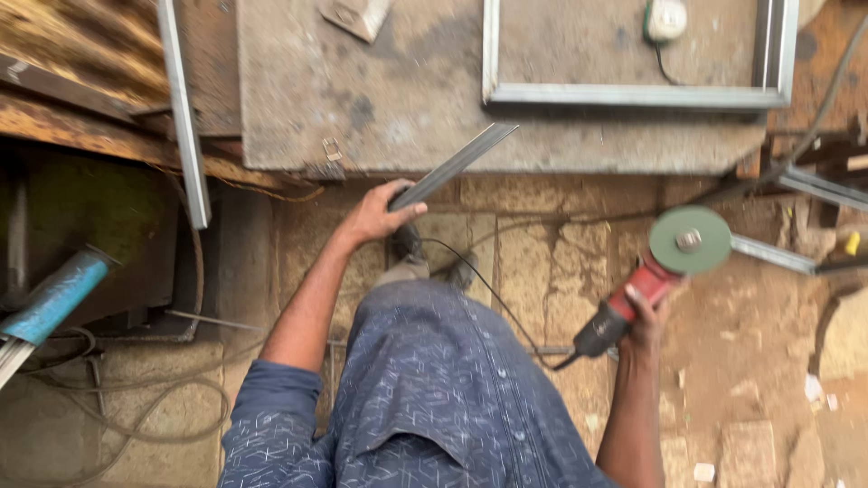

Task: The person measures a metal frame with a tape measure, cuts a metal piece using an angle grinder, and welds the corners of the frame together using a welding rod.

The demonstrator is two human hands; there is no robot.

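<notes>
Here the left hand (375,215) is closed around the near end of a flat metal bar (457,165), which slants up onto the edge of the worn workbench (362,99). The right hand (646,316) grips a red angle grinder (655,271), green disc up, over the stone floor (741,361).
</notes>
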